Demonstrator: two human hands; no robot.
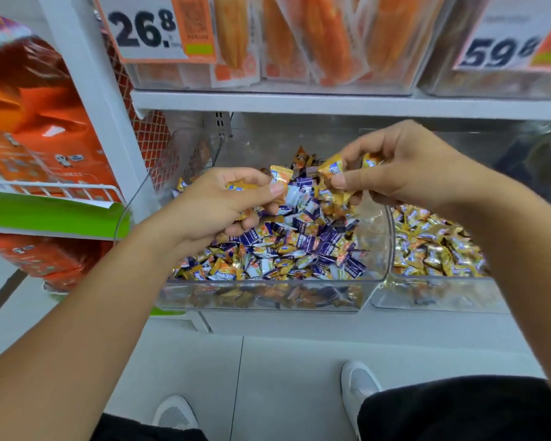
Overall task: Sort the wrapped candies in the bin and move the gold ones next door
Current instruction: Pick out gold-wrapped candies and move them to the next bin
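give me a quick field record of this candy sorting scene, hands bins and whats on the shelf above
left hand: grips several gold candies over the mixed bin
right hand: pinches gold candies above the mixed bin
mixed bin: clear, holds purple, white and gold wrapped candies
neighbouring bin: to the right, nearly all gold candies
upper shelf: clear bins of orange packets, price tags 26.8 and 59.8
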